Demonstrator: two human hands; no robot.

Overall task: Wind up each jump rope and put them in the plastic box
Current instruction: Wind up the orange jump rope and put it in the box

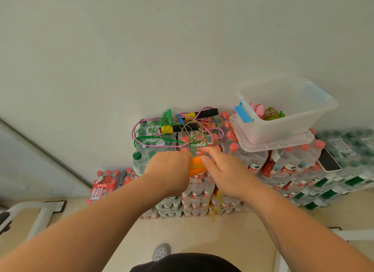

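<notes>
My left hand [169, 168] grips a pair of orange jump-rope handles [196, 166] above a stack of water-bottle packs. My right hand [219, 166] is beside them, thumb over the handles and fingers pinching a thin green cord [192, 144]. A yellow cord [214, 209] dangles below my right wrist. Behind my hands lies a tangle of ropes: a pink braided rope [141, 126], green handles [167, 115], and two yellow-and-black handles [180, 128]. The clear plastic box [283, 119] with a blue latch stands at the right on its lid, holding a wound rope and pink handles [258, 109].
Shrink-wrapped packs of red-capped and green-capped water bottles [253, 162] are stacked against a plain wall. A phone [328, 160] lies on the packs right of the box. A lower pack [104, 186] sits at the left. White furniture frames [42, 215] stand at both lower sides.
</notes>
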